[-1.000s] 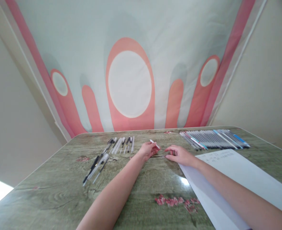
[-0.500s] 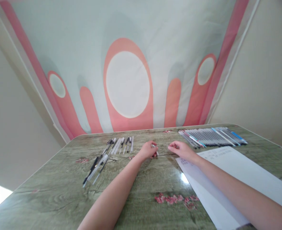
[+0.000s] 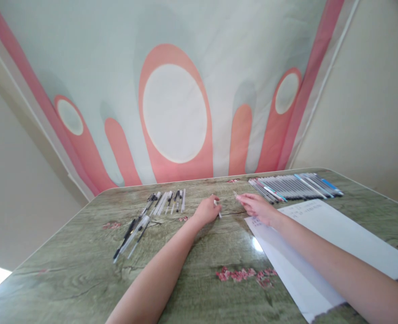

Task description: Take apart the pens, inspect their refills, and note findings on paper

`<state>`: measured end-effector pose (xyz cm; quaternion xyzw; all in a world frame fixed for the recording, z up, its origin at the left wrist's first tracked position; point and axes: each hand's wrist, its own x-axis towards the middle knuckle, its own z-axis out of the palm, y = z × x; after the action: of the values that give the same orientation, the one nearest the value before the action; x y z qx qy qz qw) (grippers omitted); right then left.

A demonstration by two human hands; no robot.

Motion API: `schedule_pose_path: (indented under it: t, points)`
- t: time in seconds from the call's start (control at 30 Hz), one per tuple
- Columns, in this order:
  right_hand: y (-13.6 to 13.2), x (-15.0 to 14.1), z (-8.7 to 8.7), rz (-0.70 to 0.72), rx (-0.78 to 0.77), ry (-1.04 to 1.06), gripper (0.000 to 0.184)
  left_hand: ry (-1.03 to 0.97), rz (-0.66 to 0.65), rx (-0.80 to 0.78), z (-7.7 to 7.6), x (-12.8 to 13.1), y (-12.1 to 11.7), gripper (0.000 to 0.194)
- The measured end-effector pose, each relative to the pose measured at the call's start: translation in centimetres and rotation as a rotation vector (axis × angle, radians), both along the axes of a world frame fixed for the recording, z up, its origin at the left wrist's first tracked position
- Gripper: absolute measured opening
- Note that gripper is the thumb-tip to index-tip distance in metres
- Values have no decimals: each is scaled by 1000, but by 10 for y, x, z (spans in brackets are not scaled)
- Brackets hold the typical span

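Observation:
My left hand is closed around a whitish pen barrel, whose lower end sticks out below the fingers over the middle of the table. To its right, my right hand pinches a small thin piece, too small to name; its tip points up and left. A gap separates the two hands. Left of them lie several loose pen parts, with black pieces, clear tubes and thin refills. Near the far edge, a row of white tubes and refills lies side by side.
Many pens lie in a neat row at the back right. A white sheet of paper with some handwriting is under my right forearm. The wood-patterned table ends at a patterned backdrop.
The thin piece now shows at my right fingertips, with that hand turned slightly. The barrel in my left hand is more visible. The whole view has shifted a little.

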<state>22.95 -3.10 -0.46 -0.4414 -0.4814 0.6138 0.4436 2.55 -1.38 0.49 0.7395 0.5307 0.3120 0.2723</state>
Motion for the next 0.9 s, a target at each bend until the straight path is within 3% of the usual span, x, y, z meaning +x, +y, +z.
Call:
schedule_pose_path:
  t: [0.13, 0.4, 0.57, 0.63, 0.7, 0.8, 0.9]
  points:
    - [-1, 0, 7, 67, -87, 150, 24, -162, 27, 46, 12, 7, -6, 24]
    - [-13, -9, 17, 186, -193, 264, 14, -581, -183, -93, 11, 40, -22, 25]
    - [-7, -6, 18, 211, -314, 370, 28, -721, -56, -127, 10, 40, -19, 22]
    - [-3, -3, 16, 158, -340, 402, 23, -816, -24, -170, 11, 40, -18, 21]
    - [0, 1, 13, 89, -314, 412, 16, -874, -38, -219, 12, 41, -18, 21]
    - [3, 7, 11, 35, -234, 411, 33, -839, -80, -243, 10, 44, -21, 21]
    - [2, 9, 13, 41, -138, 411, 37, -740, -132, -226, 5, 48, -25, 20]
